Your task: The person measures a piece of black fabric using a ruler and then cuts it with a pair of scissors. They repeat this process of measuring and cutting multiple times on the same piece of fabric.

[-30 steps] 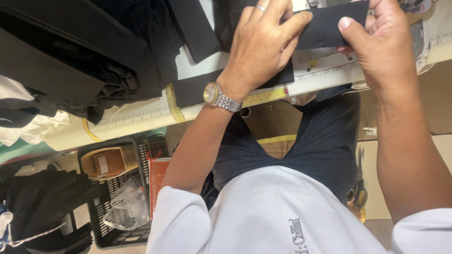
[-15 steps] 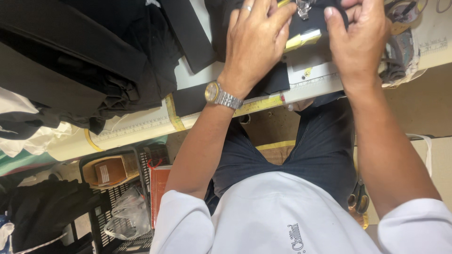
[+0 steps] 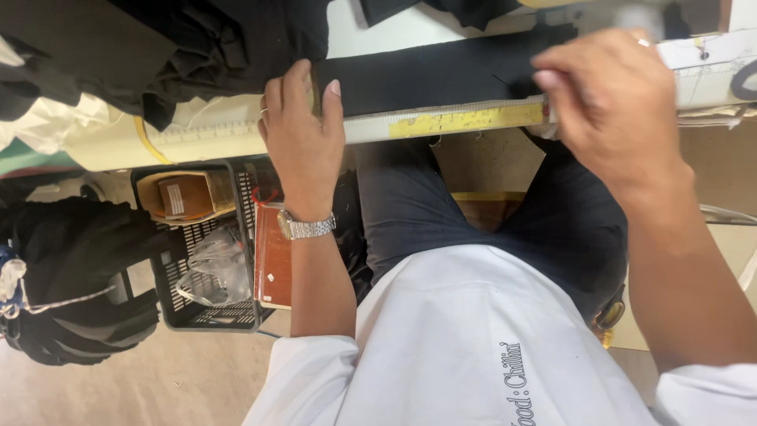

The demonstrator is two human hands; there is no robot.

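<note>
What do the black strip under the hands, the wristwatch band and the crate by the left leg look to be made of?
Black strip: woven cloth, matte; it lies limp and flat under the left hand, while the right hand is blurred. Watch band: metal links, shiny silver. Crate: probably moulded plastic, dull black lattice.

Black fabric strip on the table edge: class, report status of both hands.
Left hand pinning black fabric strip at table edge. Right hand blurred at its other end, grip unclear. Yellow measuring tape alongside.

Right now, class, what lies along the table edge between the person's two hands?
In the head view, a black fabric strip and a yellow measuring tape span from left hand to right hand.
</note>
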